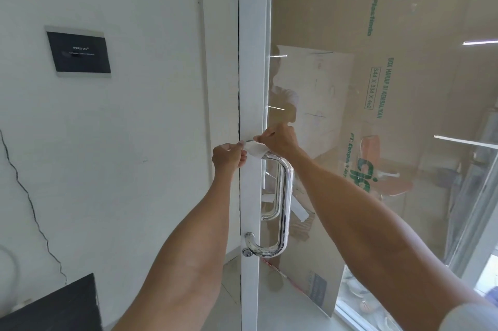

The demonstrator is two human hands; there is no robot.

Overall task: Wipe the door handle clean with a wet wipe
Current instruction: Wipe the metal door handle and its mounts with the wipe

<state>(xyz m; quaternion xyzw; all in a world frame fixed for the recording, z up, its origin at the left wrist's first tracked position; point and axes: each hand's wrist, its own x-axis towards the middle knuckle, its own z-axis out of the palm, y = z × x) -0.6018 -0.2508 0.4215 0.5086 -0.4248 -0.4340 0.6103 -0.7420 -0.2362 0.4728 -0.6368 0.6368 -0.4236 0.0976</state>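
Observation:
A shiny chrome D-shaped door handle point(285, 196) runs down the white frame of a glass door point(250, 88). Both hands are raised just above the handle's top end. My left hand point(228, 155) pinches the left edge of a white wet wipe point(254, 149). My right hand point(279, 139) pinches its right edge. The wipe is stretched between them and hangs in front of the door frame, right at the top bend of the handle. Whether it touches the metal I cannot tell.
A keyhole cylinder point(246, 252) sits below the handle's lower end. A black wall plate point(78, 51) hangs on the white wall to the left. A dark box corner point(56, 306) lies at bottom left. Printed cardboard point(377, 74) stands behind the glass.

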